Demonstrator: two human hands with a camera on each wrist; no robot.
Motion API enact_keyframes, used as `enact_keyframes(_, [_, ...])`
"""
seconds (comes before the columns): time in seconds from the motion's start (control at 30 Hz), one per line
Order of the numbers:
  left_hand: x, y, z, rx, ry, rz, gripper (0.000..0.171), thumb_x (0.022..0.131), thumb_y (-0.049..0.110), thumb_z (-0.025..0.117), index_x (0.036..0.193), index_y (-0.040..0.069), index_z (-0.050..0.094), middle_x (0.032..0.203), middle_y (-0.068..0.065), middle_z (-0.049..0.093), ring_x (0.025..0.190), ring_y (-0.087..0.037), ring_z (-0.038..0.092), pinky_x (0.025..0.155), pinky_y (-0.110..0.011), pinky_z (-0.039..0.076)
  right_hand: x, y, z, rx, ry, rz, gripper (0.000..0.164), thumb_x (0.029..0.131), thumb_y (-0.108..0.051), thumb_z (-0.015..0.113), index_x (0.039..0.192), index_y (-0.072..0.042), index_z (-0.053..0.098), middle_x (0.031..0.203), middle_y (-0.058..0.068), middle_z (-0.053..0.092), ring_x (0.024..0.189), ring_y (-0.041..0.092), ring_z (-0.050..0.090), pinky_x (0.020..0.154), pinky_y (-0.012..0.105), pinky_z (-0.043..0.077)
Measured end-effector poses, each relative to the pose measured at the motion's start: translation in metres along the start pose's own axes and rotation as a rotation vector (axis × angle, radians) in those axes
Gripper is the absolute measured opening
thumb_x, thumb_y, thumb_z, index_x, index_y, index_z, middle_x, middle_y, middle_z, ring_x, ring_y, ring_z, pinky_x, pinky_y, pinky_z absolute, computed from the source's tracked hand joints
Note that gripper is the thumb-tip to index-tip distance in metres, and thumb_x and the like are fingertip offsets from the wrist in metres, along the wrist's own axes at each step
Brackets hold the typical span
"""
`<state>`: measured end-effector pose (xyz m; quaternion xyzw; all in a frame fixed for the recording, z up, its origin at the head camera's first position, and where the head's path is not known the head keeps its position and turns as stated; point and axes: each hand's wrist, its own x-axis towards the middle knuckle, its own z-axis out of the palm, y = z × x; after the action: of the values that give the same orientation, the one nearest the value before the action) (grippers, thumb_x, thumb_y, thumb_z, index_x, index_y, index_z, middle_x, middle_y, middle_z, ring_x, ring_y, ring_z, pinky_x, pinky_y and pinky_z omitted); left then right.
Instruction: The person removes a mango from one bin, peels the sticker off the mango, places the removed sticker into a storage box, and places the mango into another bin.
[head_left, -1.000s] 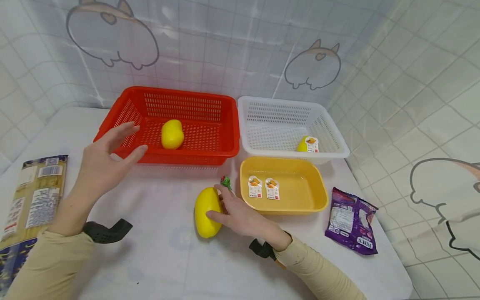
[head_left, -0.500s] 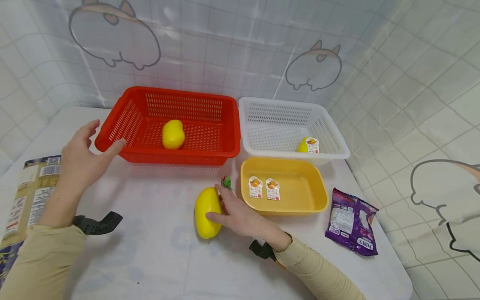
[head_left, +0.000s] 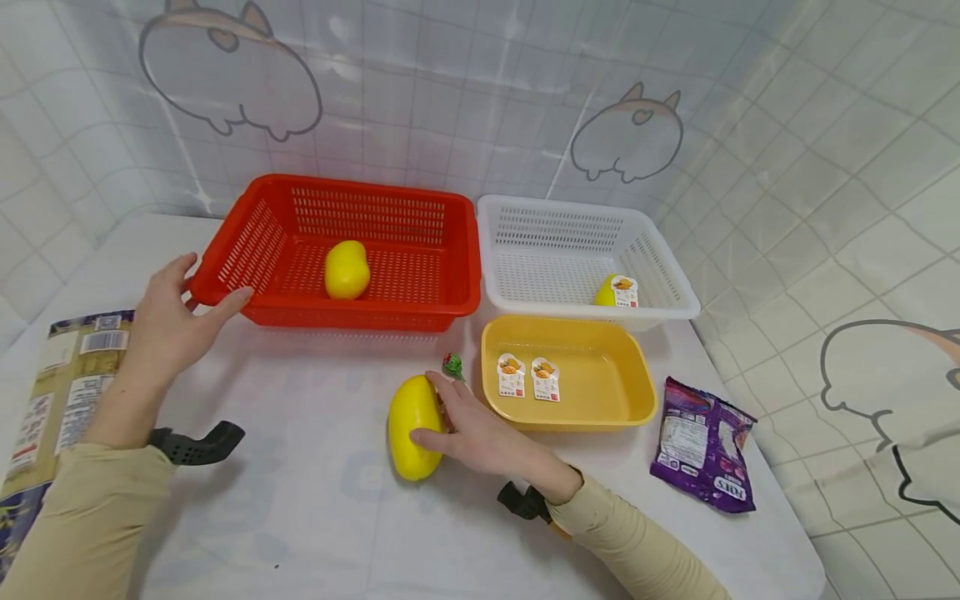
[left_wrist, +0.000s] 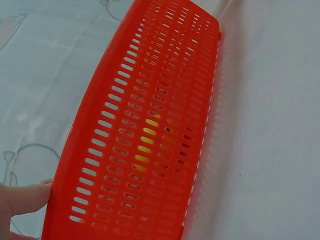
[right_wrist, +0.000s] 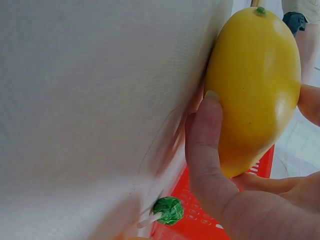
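Note:
In the head view, my right hand (head_left: 480, 433) holds a yellow mango (head_left: 411, 429) low over the table, in front of the baskets. The right wrist view shows its thumb and fingers around the mango (right_wrist: 255, 85), whose small green stem end is uppermost there. My left hand (head_left: 168, 321) holds the front left corner of the red basket (head_left: 360, 317), its thumb along the front rim and fingers at the left side. Another mango (head_left: 347, 269) lies inside that basket. Through the slots in the left wrist view, its yellow (left_wrist: 145, 148) shows.
A white basket (head_left: 577, 308) with a stickered mango (head_left: 606, 290) stands right of the red one. Before it sits a yellow tray (head_left: 600, 375) with two mango stickers. A green-wrapped lollipop (head_left: 452, 365), purple snack bag (head_left: 705, 446) and noodle pack (head_left: 71, 392) lie around.
My left hand has moved left from over the red basket's front and then come down onto its left corner. The right hand and its mango have hardly moved.

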<state>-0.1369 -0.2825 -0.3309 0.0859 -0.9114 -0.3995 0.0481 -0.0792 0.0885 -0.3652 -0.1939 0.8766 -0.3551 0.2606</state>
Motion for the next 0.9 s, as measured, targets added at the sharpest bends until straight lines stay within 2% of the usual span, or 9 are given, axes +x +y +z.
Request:
enact_keyframes(0.23, [0.0011,-0.0006,0.0018,-0.051,-0.018,-0.057,0.099,0.097,0.055,0.052,0.159,0.004,-0.005,0.164,-0.029,0.003,0.142,-0.058,0.020,0.102,-0.073,0.036,0.0001,0.0003,0.0007,0.016,0.006,-0.032,0.083,0.095,-0.048,0.063,0.159,-0.020,0.019,0.140,0.000,0.043,0.115,0.013,0.047,0.100,0.027,0.048])
enact_keyframes(0.47, [0.0019,-0.0024,0.0036,-0.113,-0.027,-0.111,0.101,0.095,0.058,0.052,0.160,0.010,-0.009,0.167,-0.021,-0.002,0.147,-0.053,0.016,0.105,-0.071,0.035,-0.0004,-0.0006,0.0024,0.050,0.020,-0.062,0.077,0.094,-0.042,0.066,0.155,-0.022,0.023,0.135,-0.002,0.048,0.116,0.013,0.049,0.097,0.026,0.049])
enact_keyframes(0.63, [0.0022,-0.0039,0.0036,-0.147,-0.046,-0.117,0.101,0.096,0.059,0.052,0.160,0.013,-0.011,0.167,-0.018,-0.003,0.149,-0.050,0.011,0.107,-0.070,0.031,-0.0005,-0.0004,0.0033,0.064,0.025,-0.063,0.078,0.094,-0.041,0.067,0.155,-0.022,0.023,0.135,-0.001,0.049,0.116,0.013,0.050,0.097,0.026,0.050])
enact_keyframes(0.9, [0.0028,-0.0049,0.0047,-0.147,-0.048,-0.114,0.100,0.096,0.059,0.051,0.160,0.012,-0.010,0.167,-0.021,0.003,0.149,-0.048,0.016,0.109,-0.069,0.032,-0.0015,-0.0022,0.0036,0.050,0.028,-0.063,0.083,0.094,-0.042,0.067,0.159,-0.021,0.020,0.144,-0.003,0.046,0.122,0.013,0.049,0.104,0.029,0.048])
